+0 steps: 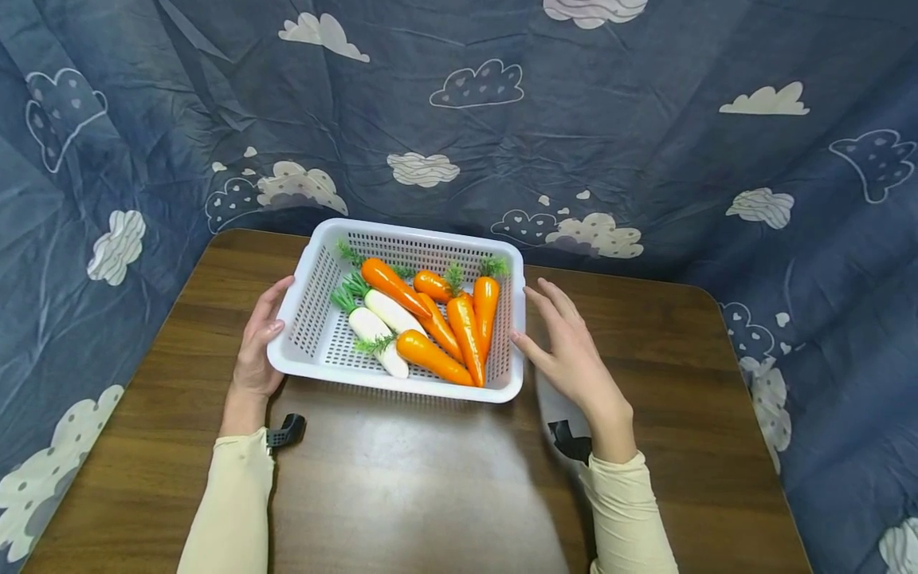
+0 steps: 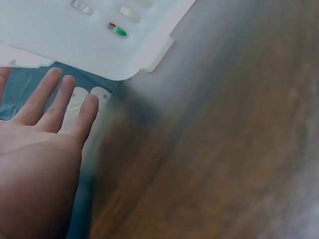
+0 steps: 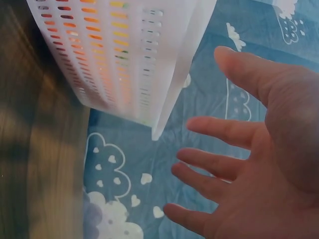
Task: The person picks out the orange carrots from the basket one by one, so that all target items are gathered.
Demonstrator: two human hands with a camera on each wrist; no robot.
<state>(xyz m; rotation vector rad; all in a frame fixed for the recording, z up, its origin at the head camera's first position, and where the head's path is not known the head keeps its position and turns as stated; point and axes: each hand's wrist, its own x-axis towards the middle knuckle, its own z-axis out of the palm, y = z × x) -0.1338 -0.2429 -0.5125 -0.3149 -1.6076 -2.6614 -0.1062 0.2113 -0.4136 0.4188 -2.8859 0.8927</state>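
A white perforated plastic basket (image 1: 430, 388) lies in the middle of the head view, over the back part of the table. Inside are several orange carrots (image 1: 464, 331) with green tops and two white radishes (image 1: 394, 310) toward the left. My left hand (image 1: 256, 351) is at the basket's left end, its fingers extended; the left wrist view has these fingers straight, just below the basket's corner. At the right end, my right hand (image 1: 574, 351) faces the rim with fingers spread. The right wrist view shows a gap between those fingers and the basket wall (image 3: 107, 59).
The brown wooden table (image 1: 674, 383) has rounded back corners. A dark blue cloth (image 1: 617, 175) with white clouds hangs behind it and along both sides. Black wrist mounts (image 1: 571, 440) sit on both forearms, over cream sleeves (image 1: 627, 510).
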